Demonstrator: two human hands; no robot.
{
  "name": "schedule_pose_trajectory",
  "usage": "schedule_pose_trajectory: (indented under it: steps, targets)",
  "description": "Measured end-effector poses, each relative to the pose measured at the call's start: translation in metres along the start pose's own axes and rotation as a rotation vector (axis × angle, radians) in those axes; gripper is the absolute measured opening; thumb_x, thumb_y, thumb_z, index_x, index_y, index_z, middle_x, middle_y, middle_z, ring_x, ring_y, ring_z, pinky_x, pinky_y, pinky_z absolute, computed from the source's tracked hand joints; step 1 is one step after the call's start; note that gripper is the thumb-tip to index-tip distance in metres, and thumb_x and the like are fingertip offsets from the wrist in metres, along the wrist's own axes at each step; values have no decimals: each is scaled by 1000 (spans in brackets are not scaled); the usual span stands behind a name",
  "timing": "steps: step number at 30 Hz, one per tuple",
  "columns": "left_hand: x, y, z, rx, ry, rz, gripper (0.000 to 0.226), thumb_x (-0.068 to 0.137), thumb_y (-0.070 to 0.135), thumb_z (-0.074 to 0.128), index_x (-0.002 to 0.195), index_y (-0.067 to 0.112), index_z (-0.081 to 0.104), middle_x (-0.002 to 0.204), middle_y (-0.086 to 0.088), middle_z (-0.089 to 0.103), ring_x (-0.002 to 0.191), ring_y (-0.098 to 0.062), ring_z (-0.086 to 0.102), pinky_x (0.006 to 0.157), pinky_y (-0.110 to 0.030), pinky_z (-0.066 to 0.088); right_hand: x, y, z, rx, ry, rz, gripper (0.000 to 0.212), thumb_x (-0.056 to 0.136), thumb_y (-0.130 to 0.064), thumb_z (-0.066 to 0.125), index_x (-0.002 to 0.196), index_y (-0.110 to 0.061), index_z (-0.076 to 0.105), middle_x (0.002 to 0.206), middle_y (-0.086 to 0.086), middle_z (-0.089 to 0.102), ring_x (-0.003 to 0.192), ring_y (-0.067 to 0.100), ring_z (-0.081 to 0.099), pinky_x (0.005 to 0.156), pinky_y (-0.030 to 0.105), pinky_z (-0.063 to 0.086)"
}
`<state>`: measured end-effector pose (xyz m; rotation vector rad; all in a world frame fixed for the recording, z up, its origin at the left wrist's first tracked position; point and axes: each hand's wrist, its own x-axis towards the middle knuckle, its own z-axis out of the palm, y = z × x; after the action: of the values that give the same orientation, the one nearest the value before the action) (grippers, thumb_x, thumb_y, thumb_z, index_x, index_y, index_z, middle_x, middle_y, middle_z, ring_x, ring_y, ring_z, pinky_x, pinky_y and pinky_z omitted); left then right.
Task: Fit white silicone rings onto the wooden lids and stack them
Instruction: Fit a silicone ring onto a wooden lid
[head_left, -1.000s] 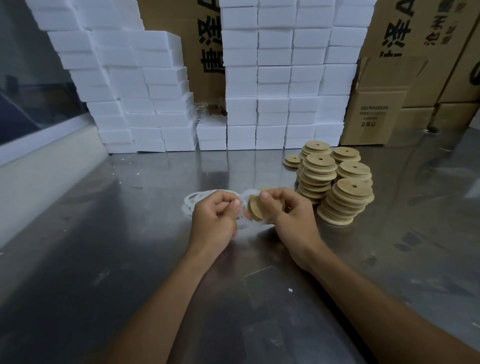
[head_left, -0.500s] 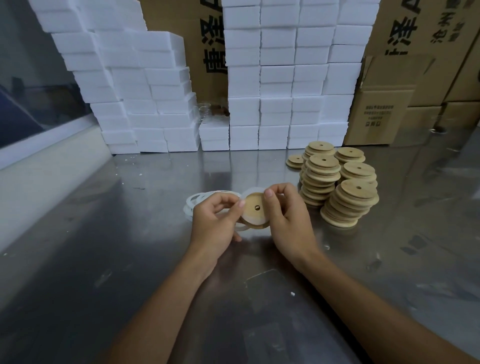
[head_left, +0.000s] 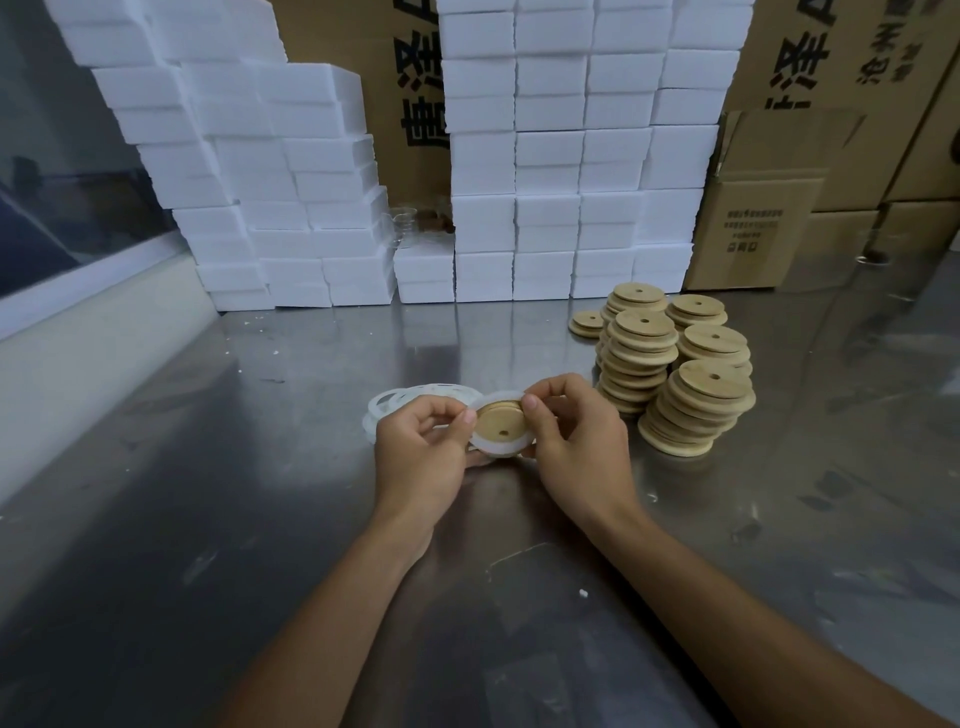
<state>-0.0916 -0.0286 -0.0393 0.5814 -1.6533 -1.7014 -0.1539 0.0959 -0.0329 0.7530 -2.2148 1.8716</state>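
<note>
Fingertips (head_left: 470, 415) of left hand (head_left: 421, 457) and right hand (head_left: 576, 441) curled in, pinching one lid (head_left: 500, 422) by its rim: left thumb at lid's 9 o'clock, right thumb at about 1 o'clock. Other fingers pass behind the lid and are mostly hidden.

Lid held tilted toward the camera, centre hole visible, just above the table (head_left: 260, 519). Judgement: the two-sided rim grip leaves the face free so the thumbs can walk the ring (head_left: 498, 449) round the edge.

Ring shows as a white band from 6 to 9 o'clock and again past 12 o'clock on the lid, under and beside both thumbs. Whether it is seated all round: cannot tell, right hand covers the 3 o'clock side. Fitting step looks near its end, not confirmed.

Spare rings (head_left: 410, 397) lie in a loose pile on the table at 10 o'clock from the hands, just behind the left knuckles, within easy reach.

Stacks (head_left: 675, 374) of lids stand at 2 o'clock, near the right hand, apart from it. Likely drop point for this lid.
</note>
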Motion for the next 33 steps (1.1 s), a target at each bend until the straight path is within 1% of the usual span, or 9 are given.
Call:
schedule_pose_trajectory:
  steps: [4,10,13,17,23,26,29,31,33]
  targets:
    - [0,-2,1,10,0,7,16,88,1,68,75,10,68,83,-5,75,78,-19,75,65,-36,62,2,4,-1,39,2,54,12,91,-17,67,83,-25,64,80,-5,73,80,13,71,73,47,60]
    - [1,-2,0,2,-5,-21,17,89,-2,66,74,6,67,85,-10,74,78,-21,75,66,-37,62,3,2,-1,68,-31,137,12,91,-10,66,81,-16,66,77,-1,73,77,14,72,76,47,60]
    - [0,0,0,29,-20,-21,19,89,-1,66,72,8,67,81,-7,74,77,-19,75,66,-35,62,4,1,-4,76,-46,183,11,92,-9,64,82,-12,67,77,3,74,78,18,72,79,49,59]
    - [0,3,-3,17,-18,-63,18,87,-5,65,70,3,67,79,-11,74,76,-22,75,64,-33,61,6,0,-9,98,-85,224,10,92,-10,65,83,-10,69,78,9,74,82,25,72,83,50,58]
    - [0,7,-4,-21,-36,-93,11,85,-11,61,75,-8,63,80,-16,73,75,-25,75,66,-36,62,9,1,-11,199,-143,279,12,93,-13,67,88,-2,66,81,14,75,81,22,73,72,37,62]
    - [-2,7,-4,-18,-29,-85,14,85,-11,61,73,-5,63,79,-16,73,75,-23,75,64,-32,61,8,2,-10,215,-159,292,11,94,-11,65,88,-3,65,83,18,73,79,20,71,71,33,61]
    - [-3,6,-3,29,-16,-63,18,81,-11,59,70,2,61,78,-12,73,73,-19,75,60,-28,60,8,3,-9,150,-141,250,7,94,-9,65,88,-6,66,81,13,74,75,22,72,68,32,61]
    - [-3,4,-2,98,-23,-28,18,78,-7,61,72,9,59,81,-10,72,75,-20,74,63,-34,61,8,4,-10,58,-116,184,5,92,-11,66,87,-10,68,80,8,74,76,23,72,73,40,61]
    - [-4,2,-3,181,-43,70,18,76,3,66,73,20,59,80,-2,71,78,-19,72,70,-38,61,5,3,-9,-10,-112,99,6,92,-11,66,86,-14,67,80,3,73,79,19,70,78,42,59]
